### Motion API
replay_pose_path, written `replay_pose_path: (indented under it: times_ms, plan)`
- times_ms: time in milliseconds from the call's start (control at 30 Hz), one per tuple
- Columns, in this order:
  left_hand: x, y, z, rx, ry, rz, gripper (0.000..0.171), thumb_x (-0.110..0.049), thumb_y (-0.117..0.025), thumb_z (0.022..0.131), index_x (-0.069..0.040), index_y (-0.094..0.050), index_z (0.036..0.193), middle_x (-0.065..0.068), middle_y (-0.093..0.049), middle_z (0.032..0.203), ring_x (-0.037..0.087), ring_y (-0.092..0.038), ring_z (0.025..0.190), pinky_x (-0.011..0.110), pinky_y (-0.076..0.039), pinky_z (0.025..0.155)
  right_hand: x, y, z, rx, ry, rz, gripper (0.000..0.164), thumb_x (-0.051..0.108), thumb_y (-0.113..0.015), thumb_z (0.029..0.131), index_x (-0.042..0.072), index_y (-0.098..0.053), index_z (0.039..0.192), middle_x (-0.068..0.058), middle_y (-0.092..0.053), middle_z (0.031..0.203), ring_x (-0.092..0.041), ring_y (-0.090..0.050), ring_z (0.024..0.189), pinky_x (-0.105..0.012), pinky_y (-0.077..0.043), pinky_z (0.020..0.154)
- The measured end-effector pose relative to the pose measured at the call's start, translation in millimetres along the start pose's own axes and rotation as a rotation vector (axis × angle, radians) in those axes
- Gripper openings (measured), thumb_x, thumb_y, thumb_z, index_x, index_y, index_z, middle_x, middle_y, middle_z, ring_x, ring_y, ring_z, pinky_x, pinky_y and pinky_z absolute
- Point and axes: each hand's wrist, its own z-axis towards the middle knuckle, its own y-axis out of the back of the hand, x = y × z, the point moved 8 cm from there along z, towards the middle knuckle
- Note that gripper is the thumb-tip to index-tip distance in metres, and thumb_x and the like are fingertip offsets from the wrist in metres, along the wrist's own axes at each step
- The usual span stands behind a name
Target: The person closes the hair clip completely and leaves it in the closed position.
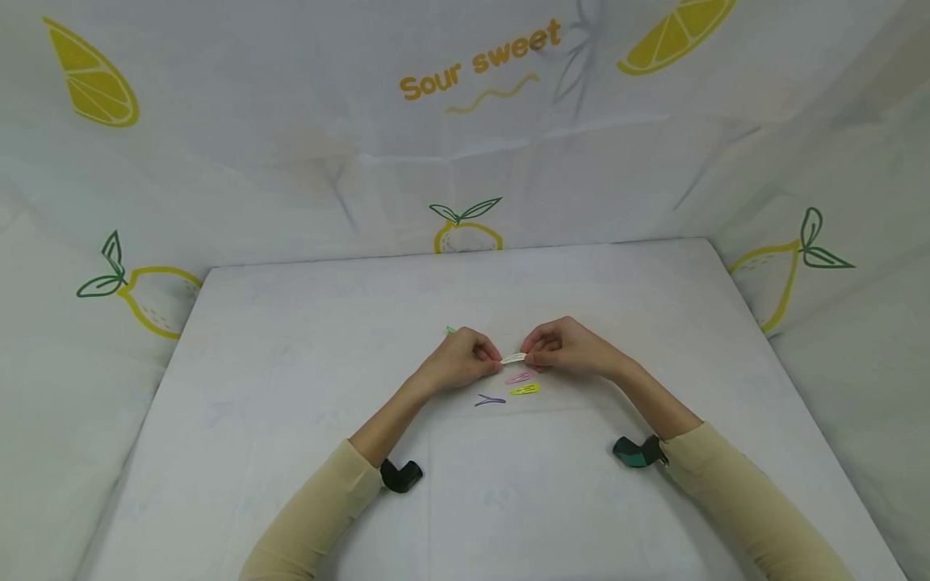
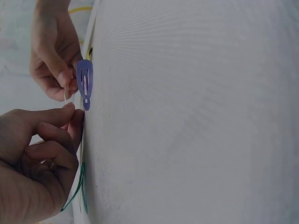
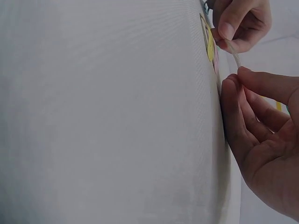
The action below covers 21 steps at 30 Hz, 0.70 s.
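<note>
Between both hands, just over the table, is a white snap hair clip. My left hand pinches one end of it between thumb and fingers. The other end is pinched by my right hand. In the right wrist view the pale clip looks slightly bent between the fingertips. Just below the hands in the head view lie a pink hair clip, a yellow hair clip and a purple hair clip. A green hair clip shows partly behind my left hand.
A white cloth covers the table, and a lemon-print cloth hangs behind and at the sides. Dark wrist devices stick out beside the left sleeve and the right sleeve.
</note>
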Motion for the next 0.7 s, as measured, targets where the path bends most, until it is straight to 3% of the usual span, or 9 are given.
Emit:
replay_pose_path:
  times_ms: [700]
  plan:
    - [-3.1, -1.1, -1.7, -0.002, 0.012, 0.006, 0.009, -0.012, -0.080, 0.098, -0.003, -0.080, 0.101, 0.001, -0.071, 0.082, 0.007, -0.059, 0.073, 0.020, -0.046, 0.071, -4.6, -0.8, 1.8, 0.009, -0.012, -0.001, 0.020, 0.009, -0.079, 0.098, -0.003, -0.074, 0.113, -0.011, -0.076, 0.090, -0.011, -0.067, 0.078, -0.020, -0.054, 0.076]
